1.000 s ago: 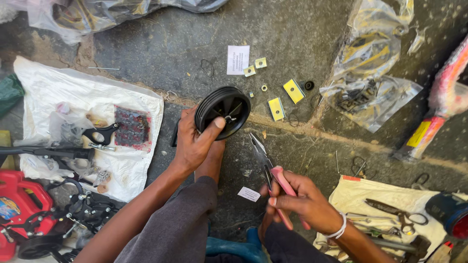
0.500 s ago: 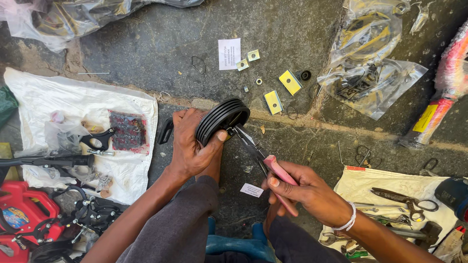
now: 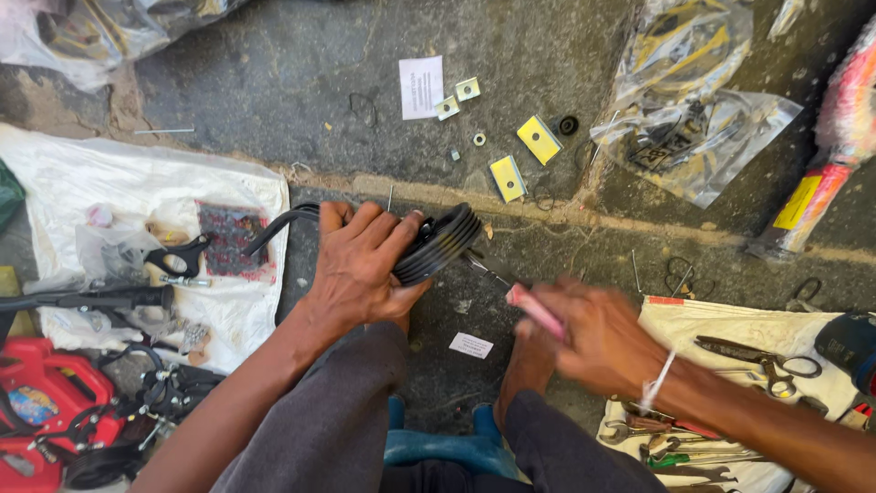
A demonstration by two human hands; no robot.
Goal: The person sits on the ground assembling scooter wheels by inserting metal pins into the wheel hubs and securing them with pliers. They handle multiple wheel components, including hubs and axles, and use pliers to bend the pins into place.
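My left hand point(image 3: 358, 260) grips a small black wheel point(image 3: 440, 242), tilted so its ribbed tread faces up. A black bent bracket point(image 3: 276, 225) sticks out from behind that hand to the left. My right hand point(image 3: 584, 330), blurred by motion, holds pliers with pink handles point(image 3: 534, 309); their metal jaws point up-left toward the wheel's lower edge. On the concrete beyond the wheel lie two yellow plates point(image 3: 522, 157), small washers point(image 3: 478, 139) and a white paper slip point(image 3: 421, 87).
A white sheet point(image 3: 128, 178) on the left carries black parts and small bags. Red plastic parts point(image 3: 41, 402) sit at the lower left. A cloth at the right holds scissors point(image 3: 757, 356) and wrenches point(image 3: 675, 443). Clear plastic bags point(image 3: 693, 100) lie upper right.
My left hand has lifted and tipped the wheel from lying flat to showing its tread. My right hand has brought the pliers up to the wheel and is moving quickly.
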